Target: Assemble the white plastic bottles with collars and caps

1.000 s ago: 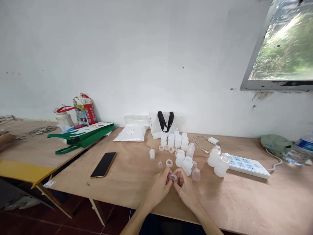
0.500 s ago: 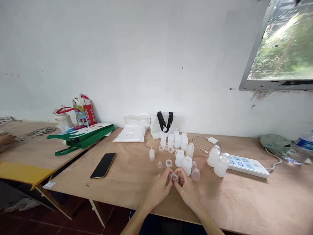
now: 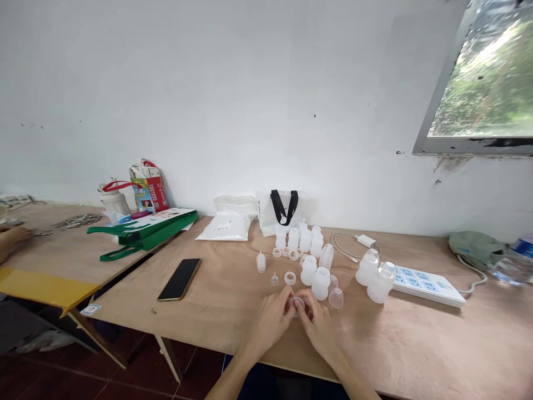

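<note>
Head view: the left hand and right hand meet near the front edge of a plywood bench, fingers curled and pressed together, pinching a small clear plastic cup between them, with the fingertips partly hiding it. Just ahead of the hands lie a frosted ring and a small clear funnel piece, with a frosted cone farther left. To the right of the hands stand two frosted bottles and a clear cup. Toward the rear edge, a cluster of smaller frosted bottles stands in front of a white bag with black handles; its print is too small to read, as is the label on a white packet beside it. Near the right side, two large bottles stand at the end of a white power strip. A black phone lies toward the left edge. On the neighbouring table, a co-worker's hand is beside loose metal parts, and a printed carton carries unreadable text.
</note>
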`<state>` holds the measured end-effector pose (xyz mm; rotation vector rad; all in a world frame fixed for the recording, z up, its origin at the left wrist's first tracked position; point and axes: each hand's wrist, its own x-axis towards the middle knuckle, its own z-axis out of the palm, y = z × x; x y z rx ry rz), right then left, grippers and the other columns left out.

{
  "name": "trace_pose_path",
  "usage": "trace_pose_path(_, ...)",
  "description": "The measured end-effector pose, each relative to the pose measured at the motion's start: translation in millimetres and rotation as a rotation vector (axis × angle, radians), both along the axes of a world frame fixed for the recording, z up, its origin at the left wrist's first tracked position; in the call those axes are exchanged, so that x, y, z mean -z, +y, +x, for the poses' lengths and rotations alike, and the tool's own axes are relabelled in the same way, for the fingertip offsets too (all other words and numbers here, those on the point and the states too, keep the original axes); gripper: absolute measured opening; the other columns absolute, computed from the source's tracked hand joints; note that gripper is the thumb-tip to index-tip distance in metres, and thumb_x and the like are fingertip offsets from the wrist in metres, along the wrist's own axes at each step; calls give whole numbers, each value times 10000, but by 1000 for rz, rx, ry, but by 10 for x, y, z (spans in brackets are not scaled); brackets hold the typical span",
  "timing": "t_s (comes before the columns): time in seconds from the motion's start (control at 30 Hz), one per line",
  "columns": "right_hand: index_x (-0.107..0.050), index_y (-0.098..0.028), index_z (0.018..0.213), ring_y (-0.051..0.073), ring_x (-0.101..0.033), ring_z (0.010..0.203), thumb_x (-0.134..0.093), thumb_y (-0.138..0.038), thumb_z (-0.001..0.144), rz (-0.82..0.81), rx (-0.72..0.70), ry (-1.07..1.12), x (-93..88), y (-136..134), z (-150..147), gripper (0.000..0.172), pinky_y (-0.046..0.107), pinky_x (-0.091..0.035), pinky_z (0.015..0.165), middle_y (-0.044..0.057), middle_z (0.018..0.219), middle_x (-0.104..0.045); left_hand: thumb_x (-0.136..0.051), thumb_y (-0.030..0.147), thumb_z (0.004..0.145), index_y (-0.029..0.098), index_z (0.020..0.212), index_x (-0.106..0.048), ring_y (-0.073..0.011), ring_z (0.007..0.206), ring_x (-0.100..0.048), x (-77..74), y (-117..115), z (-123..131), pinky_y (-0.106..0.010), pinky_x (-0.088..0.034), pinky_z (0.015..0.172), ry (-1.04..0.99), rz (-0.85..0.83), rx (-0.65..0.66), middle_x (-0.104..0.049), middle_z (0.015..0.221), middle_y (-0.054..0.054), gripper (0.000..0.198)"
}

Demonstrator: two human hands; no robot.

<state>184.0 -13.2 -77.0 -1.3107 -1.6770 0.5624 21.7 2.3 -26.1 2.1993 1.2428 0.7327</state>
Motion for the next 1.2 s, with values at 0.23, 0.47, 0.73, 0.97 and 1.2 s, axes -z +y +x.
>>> trace_pose_path(0.23,-592,-265,948,211,-661,673,-430,-446,1020,19,-23,10,-43,1,-18,254,296,-452,648,6,807,-732,-426,298,1001,224,915,-531,-173,692,-596,-48,-17,-45,-249,-361,621,12,-41,67,-642,780,4,155)
trace_pose_path(0.47,-577,-263,971,194,-632,654,-419,-427,1022,10,-35,16,-102,-46,-7,233,287,-433,623,-6,796,-712,-458,323,996,225,909,-561,-171,681,-574,-27,6,6,-251,-357,628,-37,-42,21,-620,746,17,167)
trace_pose_path(0.73,-620,-259,999,195,-627,649,-444,-430,996,62,61,30,-86,-36,-15,245,301,-483,642,11,819,-714,-476,439,1007,230,1089,-564,-162,723,-567,-93,-6,-47,-251,-401,667,-137,-153,124,-646,835,11,241)
trace_pose_path(0.97,-593,-258,1014,180,-591,576,-455,-447,984,54,86,53,-67,-14,-30,236,292,-452,580,-6,757,-686,-488,421,1007,237,1219,-555,-166,805,-597,-243,-9,-124,-261,-448,737,-194,-219,225,-674,942,-10,288)
trace_pose_path(1.2,-517,-261,904,182,-586,595,-512,-338,903,38,68,47,-53,-1,-25,77,289,-427,583,-24,741,-635,-559,408,982,248,1171,-626,-183,889,-619,-279,-9,-193,-270,-456,778,-190,-255,279,-696,972,-13,257)
